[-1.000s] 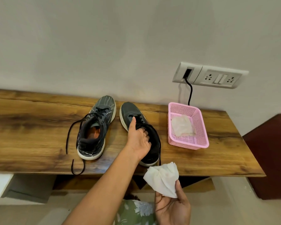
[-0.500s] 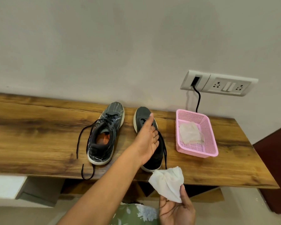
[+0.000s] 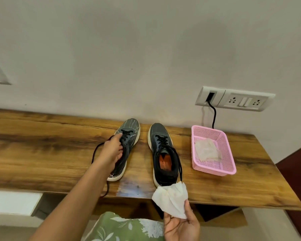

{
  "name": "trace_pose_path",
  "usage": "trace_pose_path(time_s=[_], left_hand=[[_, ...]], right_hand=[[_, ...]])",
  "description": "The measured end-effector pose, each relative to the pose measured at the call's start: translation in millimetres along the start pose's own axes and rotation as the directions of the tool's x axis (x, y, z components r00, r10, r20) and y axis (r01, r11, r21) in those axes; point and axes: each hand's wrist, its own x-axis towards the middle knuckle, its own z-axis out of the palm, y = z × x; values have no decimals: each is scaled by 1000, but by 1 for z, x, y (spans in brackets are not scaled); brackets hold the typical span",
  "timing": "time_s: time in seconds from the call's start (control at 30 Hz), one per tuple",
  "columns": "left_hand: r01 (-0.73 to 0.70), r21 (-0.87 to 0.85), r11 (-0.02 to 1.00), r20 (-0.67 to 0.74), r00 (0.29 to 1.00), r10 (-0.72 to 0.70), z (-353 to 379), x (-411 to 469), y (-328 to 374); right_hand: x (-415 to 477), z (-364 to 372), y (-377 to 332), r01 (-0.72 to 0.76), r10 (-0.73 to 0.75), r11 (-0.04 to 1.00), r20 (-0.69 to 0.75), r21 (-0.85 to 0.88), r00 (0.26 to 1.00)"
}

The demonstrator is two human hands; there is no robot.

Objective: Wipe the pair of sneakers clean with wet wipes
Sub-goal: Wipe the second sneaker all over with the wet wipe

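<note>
A second earlier my left hand (image 3: 112, 150) had been on the right sneaker (image 3: 161, 145). It then let go, crossed over, and closed on the left sneaker (image 3: 130, 127). Its fingers curled over the laces and into the shoe's mouth, with the forefinger stretched toward the toe. My palm covered the middle of that shoe, so I could not tell how deep the grip went.

The right sneaker now stood free between my two hands, upright, toe to the wall, its heel just beyond the wet wipe (image 3: 171, 200). My right hand (image 3: 179, 225) had hardly moved. It sat low and close to my body, palm up, pinching the crumpled wipe between thumb and fingers. The wipe was above the near edge of the table (image 3: 42, 150) and touched neither shoe.

I judged from the switch that I was done with the right sneaker for now and was starting on the second one. The next step looked like steadying or lifting it and bringing the wipe across. Its loose lace (image 3: 95, 153) looped out past my left wrist and hung over the table edge, where it might snag.

Beyond my right hand, well apart from it, the pink basket (image 3: 214, 168) held the used wipes (image 3: 206, 151). I thought the wipe I held might soon belong there too.
</note>
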Motion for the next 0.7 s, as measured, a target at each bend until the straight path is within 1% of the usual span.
trace_pose_path(time_s=[0.07,0.1,0.13,0.2,0.23,0.3,0.43,0.53,0.6,0.7], left_hand=[[0,183,983,21,1000,-4,4,0,2],[7,215,977,38,999,-15,7,0,4],[31,192,981,57,997,-43,9,2,6],[155,25,988,77,985,-156,10,4,14],[218,-65,974,69,975,-213,10,5,19],[287,-182,940,35,958,-286,7,13,23],[360,-234,903,30,931,-363,5,23,23],[414,-339,845,34,903,-429,3,26,25],[404,-368,837,51,908,-416,7,28,23],[393,-352,850,67,916,-396,13,29,21]], right_hand=[[0,2,1,-26,25,1000,-58,-12,998],[2,-1,2,-46,44,999,-67,-18,997],[2,0,2,-58,57,998,-65,-22,996],[2,-2,3,-66,64,998,-75,-24,995],[3,-3,3,-66,64,998,-87,-23,994],[6,-6,3,-58,54,998,-100,-32,994],[6,-2,1,-56,54,998,-116,-16,992],[6,3,2,-68,68,998,-144,1,987],[11,-1,4,-65,62,998,-187,-8,980],[14,4,6,-77,76,997,-215,3,974]])
